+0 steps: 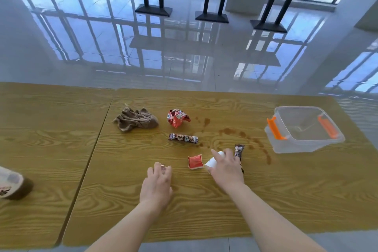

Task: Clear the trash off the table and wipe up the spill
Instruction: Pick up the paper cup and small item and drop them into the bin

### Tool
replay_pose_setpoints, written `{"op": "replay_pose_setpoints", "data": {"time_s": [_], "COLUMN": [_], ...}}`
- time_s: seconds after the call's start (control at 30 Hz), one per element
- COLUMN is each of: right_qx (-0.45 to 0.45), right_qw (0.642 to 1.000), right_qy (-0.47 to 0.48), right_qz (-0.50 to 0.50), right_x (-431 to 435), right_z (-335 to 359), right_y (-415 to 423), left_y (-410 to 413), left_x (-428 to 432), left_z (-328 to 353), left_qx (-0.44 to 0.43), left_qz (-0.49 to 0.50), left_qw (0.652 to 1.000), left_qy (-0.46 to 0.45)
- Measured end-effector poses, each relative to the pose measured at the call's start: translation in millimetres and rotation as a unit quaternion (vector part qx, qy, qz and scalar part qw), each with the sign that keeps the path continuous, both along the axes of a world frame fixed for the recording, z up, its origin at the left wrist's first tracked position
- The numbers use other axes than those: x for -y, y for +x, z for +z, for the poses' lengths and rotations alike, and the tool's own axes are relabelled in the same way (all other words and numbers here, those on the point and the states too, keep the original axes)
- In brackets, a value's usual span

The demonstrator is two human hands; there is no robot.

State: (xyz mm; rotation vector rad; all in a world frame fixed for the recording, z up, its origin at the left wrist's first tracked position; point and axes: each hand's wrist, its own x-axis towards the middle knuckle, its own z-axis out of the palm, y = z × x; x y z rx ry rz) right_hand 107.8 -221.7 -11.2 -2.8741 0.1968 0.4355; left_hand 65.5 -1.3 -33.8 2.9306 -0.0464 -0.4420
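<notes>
Head view: my right hand (226, 166) wraps the white cup (213, 162), my left hand (157, 185) lies flat over a small wrapper (163, 167)

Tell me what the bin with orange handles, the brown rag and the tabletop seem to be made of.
Bin: clear glossy plastic, since the table shows through its walls.
Brown rag: soft matte cloth, crumpled in folds.
Tabletop: wood-grain surface, perhaps printed laminate; the pattern looks very regular.
</notes>
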Motion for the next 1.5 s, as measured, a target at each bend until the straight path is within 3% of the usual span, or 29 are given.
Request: {"op": "replay_pose_setpoints", "data": {"time_s": [0.3, 0.63, 1.13, 1.5], "right_qx": [0.023, 0.077, 0.131, 0.153], "right_qw": [0.999, 0.995, 0.975, 0.945], "right_qy": [0.036, 0.063, 0.060, 0.057], "right_qz": [0.007, -0.016, -0.170, -0.282], "right_x": [-1, 9, 49, 150], "right_z": [7, 35, 55, 50], "right_y": [-6, -31, -131, -228], "left_y": [7, 15, -16, -79], "left_x": [11, 26, 90, 209], "left_z": [17, 52, 69, 70], "left_qx": [0.037, 0.107, 0.120, 0.105], "left_qz": [-0.001, -0.067, -0.245, -0.338], "left_qw": [0.999, 0.990, 0.954, 0.925], "left_qy": [-0.037, -0.069, -0.127, -0.138]}}
